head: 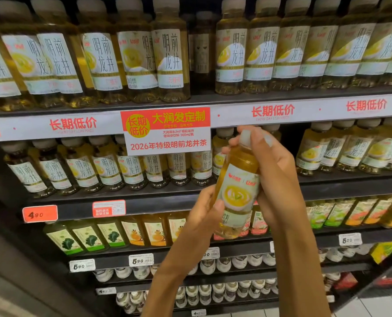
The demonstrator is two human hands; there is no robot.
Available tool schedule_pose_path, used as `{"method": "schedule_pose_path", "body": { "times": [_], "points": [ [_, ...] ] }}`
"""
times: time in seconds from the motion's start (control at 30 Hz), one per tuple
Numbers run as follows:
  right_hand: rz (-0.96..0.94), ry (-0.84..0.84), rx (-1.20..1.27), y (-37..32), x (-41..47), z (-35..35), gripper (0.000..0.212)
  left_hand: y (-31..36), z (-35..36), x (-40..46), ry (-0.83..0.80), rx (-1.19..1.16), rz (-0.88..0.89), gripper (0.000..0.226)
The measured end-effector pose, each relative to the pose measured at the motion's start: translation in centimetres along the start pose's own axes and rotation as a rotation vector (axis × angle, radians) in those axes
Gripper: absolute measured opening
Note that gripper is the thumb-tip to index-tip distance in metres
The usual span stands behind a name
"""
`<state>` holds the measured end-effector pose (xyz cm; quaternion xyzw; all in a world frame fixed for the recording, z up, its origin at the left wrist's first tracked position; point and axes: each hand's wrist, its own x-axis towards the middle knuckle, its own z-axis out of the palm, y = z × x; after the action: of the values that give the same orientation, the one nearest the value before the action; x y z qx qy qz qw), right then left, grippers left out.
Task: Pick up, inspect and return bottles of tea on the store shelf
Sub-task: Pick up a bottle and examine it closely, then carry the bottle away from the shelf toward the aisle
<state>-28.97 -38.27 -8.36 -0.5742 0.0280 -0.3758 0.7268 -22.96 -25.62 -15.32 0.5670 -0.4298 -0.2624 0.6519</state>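
Right hand: the right hand (274, 177) wraps the upper part of the tea bottle (237, 191), fingers curled over the white cap (245, 137) and the shoulder.
Left hand: the left hand (205, 211) grips the lower left side of the same bottle, thumb lying across the label's edge.
Bottle position: held up in front of the shelves, tilted slightly with the cap to the upper right, level with the second row of stock and clear of it.
Bottle contents: pale yellow-green liquid under a white cap.
Bottle label: white, with a red logo at left, "Unif" in red at right, and a picture of a white cup of yellow tea below; smaller characters further down are partly hidden by the thumb.
Promotional sign (166, 131): just above and to the left of the bottle, hanging from the upper shelf's edge; red band reads "长期低价" and "大润发定制", then "大润发&Unif 明前龙井 原味茶饮料 300ml/瓶" and "2026年特级明前龙井茶".
Shelf strip (272, 110): white, printed "长期低价" in red, repeated along the edge.
Top-row bottles (171, 65): same tea, labels reading "明前龙井" with "Unif".
Second-row bottles (130, 170): the same "明前龙井" labels.
Orange price tag (40, 213): "4.90", at the left.
Lower price tags (141, 260): white, "5.90".
Juice-style bottles (112, 236): green and orange labels, text too small to read.
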Motion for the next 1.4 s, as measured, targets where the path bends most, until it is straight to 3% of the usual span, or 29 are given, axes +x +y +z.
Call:
{"method": "schedule_pose_path", "body": {
  "times": [0.03,0.1,0.23,0.37,0.53,0.63,0.77,0.87,1.1,1.27,1.4],
  "points": [
    [0.017,-0.009,0.016,0.1,0.0,0.0,0.042,-0.1,0.2,0.2,0.019,-0.017,-0.02,0.038],
    [0.034,-0.03,0.061,0.4,0.0,-0.1,0.043,-0.3,0.5,0.9,0.121,-0.096,-0.117,0.041],
    [0.073,-0.099,0.183,0.8,0.1,0.3,0.053,-0.4,-0.1,0.2,0.052,-0.263,-0.219,0.057],
    [0.086,-0.079,0.24,1.2,-0.1,0.4,0.051,-0.5,0.1,0.2,0.053,-0.168,-0.247,0.056],
    [-0.028,-0.021,-0.023,0.9,-0.5,-0.1,0.035,0.2,0.4,0.9,0.124,-0.002,-0.092,0.039],
    [0.035,0.021,-0.045,1.0,-0.4,-0.1,0.05,0.3,1.3,1.0,0.173,0.038,-0.08,0.053],
    [0.132,0.017,0.105,1.3,0.1,-0.5,0.052,0.7,1.1,0.5,0.18,-0.071,-0.188,0.061],
    [0.193,0.05,0.19,1.8,0.2,-1.0,0.047,1.0,0.8,0.2,0.165,-0.111,-0.242,0.055],
    [0.23,0.205,0.234,2.3,-2.0,-3.9,0.031,-0.1,2.6,0.3,0.134,-0.057,-0.388,0.073],
    [0.28,0.404,0.212,2.0,-5.8,-8.5,0.028,-4.1,6.9,1.5,0.089,-0.025,-0.631,0.037],
    [0.238,0.555,0.228,-0.1,-10.3,-13.1,0.026,-6.7,12.1,2.0,-0.112,-0.033,-0.74,0.04]
  ]
}}
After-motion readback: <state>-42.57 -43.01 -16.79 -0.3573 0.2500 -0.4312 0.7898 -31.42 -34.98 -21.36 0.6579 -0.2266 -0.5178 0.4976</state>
